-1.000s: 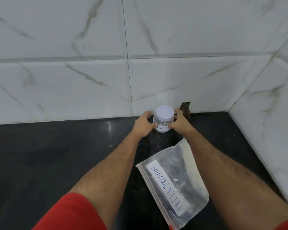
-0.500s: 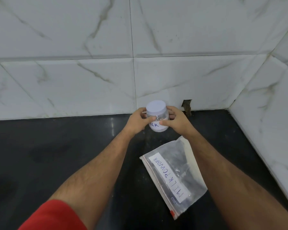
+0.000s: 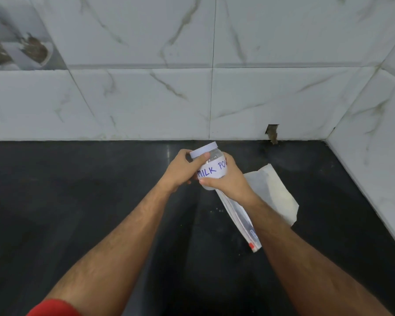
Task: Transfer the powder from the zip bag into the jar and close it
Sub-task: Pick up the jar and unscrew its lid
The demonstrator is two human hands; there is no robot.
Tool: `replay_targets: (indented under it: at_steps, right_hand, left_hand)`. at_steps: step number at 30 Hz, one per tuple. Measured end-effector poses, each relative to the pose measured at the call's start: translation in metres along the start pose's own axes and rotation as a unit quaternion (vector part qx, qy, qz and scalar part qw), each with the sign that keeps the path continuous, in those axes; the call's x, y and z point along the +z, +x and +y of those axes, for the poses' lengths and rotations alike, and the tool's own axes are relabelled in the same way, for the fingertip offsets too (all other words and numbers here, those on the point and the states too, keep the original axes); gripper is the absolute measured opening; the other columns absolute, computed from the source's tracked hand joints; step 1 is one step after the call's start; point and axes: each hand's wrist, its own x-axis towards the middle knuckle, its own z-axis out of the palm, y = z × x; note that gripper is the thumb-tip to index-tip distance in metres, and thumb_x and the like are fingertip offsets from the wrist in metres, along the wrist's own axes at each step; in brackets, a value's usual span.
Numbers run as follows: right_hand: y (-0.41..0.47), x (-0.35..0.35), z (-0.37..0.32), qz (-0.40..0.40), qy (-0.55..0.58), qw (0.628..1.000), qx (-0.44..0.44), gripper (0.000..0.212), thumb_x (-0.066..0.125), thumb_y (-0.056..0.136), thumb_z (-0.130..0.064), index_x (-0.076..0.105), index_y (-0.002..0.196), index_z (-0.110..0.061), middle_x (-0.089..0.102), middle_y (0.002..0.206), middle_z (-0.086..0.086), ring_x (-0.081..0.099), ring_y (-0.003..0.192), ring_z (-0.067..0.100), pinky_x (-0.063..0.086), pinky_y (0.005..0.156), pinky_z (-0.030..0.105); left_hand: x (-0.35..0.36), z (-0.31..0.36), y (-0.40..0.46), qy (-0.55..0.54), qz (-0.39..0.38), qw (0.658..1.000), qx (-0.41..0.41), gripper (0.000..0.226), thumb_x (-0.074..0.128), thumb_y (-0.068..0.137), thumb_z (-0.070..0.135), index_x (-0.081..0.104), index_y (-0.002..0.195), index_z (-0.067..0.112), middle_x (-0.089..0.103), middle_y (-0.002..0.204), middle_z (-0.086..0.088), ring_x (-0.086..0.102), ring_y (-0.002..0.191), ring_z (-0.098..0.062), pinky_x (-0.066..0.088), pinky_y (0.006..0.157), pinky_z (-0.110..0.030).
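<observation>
Both hands hold the jar [image 3: 211, 168] lifted off the dark table [image 3: 78, 201], tilted so its top leans toward the left. The left hand [image 3: 181, 171] curls around the white lid [image 3: 203, 150], thumb and fingers pressed on its rim. The right hand [image 3: 229, 179] wraps the jar's lower body from the right and below, fingers closed against the clear wall and the white label reading "MILK POW" in blue. The jar sits near the table's back edge, toward the back right corner. Just beside and partly under the right wrist lies the zip bag [image 3: 269, 197], flat on the table, its sealed edge with a red tab pointing toward the near edge. Pale powder [image 3: 279, 192] shows inside it. White marble tiles [image 3: 146, 99] rise behind.
</observation>
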Motion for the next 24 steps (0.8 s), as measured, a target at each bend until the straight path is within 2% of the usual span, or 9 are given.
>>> replay_targets:
  at_steps: [3,6,8,10,11,15,17,20,24]
  right_hand:
    - [-0.019,0.015,0.003,0.005,0.02,0.999,0.031,0.082,0.091,0.066,-0.025,0.041,0.132,-0.029,0.059,0.11,-0.015,0.062,0.101,0.009,0.054,0.072,0.018]
    - [-0.038,0.019,0.001,-0.053,0.067,0.994,0.062,0.069,0.086,0.076,-0.022,0.044,0.131,-0.027,0.061,0.112,-0.012,0.062,0.103,0.012,0.054,0.069,0.016]
    - [-0.049,0.018,-0.002,-0.114,0.14,0.98,0.08,0.058,0.082,0.08,-0.023,0.049,0.127,-0.025,0.064,0.116,-0.003,0.063,0.109,0.02,0.06,0.079,0.026]
    - [-0.057,0.018,-0.002,-0.15,0.199,0.963,0.101,0.056,0.078,0.076,-0.029,0.052,0.126,-0.026,0.064,0.123,0.005,0.061,0.116,0.027,0.059,0.092,0.043]
    - [-0.061,0.018,-0.003,-0.152,0.215,0.958,0.111,0.057,0.077,0.075,-0.031,0.052,0.126,-0.026,0.063,0.124,0.006,0.061,0.118,0.029,0.057,0.094,0.046]
    - [-0.068,0.02,-0.008,-0.138,0.231,0.957,0.105,0.049,0.075,0.082,-0.027,0.051,0.125,-0.026,0.063,0.123,0.006,0.061,0.115,0.028,0.058,0.09,0.042]
    - [-0.071,0.021,-0.013,-0.119,0.22,0.964,0.094,0.045,0.075,0.086,-0.021,0.05,0.124,-0.025,0.063,0.121,0.006,0.063,0.112,0.027,0.059,0.086,0.04]
    - [-0.073,0.025,-0.021,-0.075,0.198,0.973,0.088,0.062,0.081,0.074,-0.027,0.05,0.128,-0.022,0.063,0.12,0.007,0.064,0.109,0.027,0.061,0.079,0.036]
    - [-0.076,0.028,-0.025,-0.029,0.166,0.983,0.07,0.055,0.08,0.082,-0.019,0.049,0.127,-0.023,0.063,0.115,0.003,0.064,0.105,0.026,0.062,0.076,0.034]
  left_hand:
    - [-0.01,-0.013,-0.007,0.027,0.007,1.0,0.002,0.065,0.059,0.083,0.068,0.053,0.122,0.016,0.068,0.109,-0.001,0.068,0.094,-0.016,0.055,0.078,-0.031]
    - [-0.024,-0.006,-0.014,-0.039,-0.029,0.998,0.037,0.057,0.058,0.09,0.058,0.054,0.131,0.019,0.066,0.121,-0.002,0.066,0.107,-0.016,0.053,0.089,-0.031]
    - [-0.029,0.002,-0.02,-0.047,-0.082,0.994,0.058,0.042,0.056,0.095,0.05,0.06,0.126,0.022,0.069,0.119,-0.002,0.068,0.106,-0.015,0.054,0.09,-0.029]
    - [-0.028,0.008,-0.023,-0.039,-0.124,0.99,0.063,0.039,0.056,0.095,0.048,0.066,0.121,0.021,0.072,0.115,-0.005,0.07,0.101,-0.018,0.056,0.089,-0.032]
    - [-0.027,0.011,-0.024,-0.036,-0.136,0.988,0.061,0.038,0.058,0.094,0.047,0.068,0.117,0.018,0.073,0.111,-0.007,0.071,0.097,-0.019,0.057,0.087,-0.033]
    - [-0.019,0.021,-0.028,-0.064,-0.113,0.99,0.059,0.018,0.068,0.091,0.028,0.072,0.101,0.013,0.074,0.092,-0.001,0.069,0.082,-0.014,0.055,0.079,-0.031]
    - [-0.017,0.027,-0.029,-0.073,-0.11,0.989,0.063,0.012,0.069,0.09,0.023,0.07,0.099,0.015,0.074,0.097,-0.006,0.068,0.086,-0.017,0.055,0.084,-0.036]
    - [-0.018,0.037,-0.034,-0.071,-0.118,0.988,0.067,0.016,0.07,0.086,0.024,0.067,0.1,0.017,0.072,0.109,-0.019,0.066,0.09,-0.022,0.054,0.089,-0.039]
    - [-0.02,0.043,-0.042,-0.085,-0.098,0.989,0.075,0.023,0.071,0.078,0.029,0.064,0.097,0.018,0.071,0.111,-0.022,0.067,0.089,-0.024,0.055,0.088,-0.042]
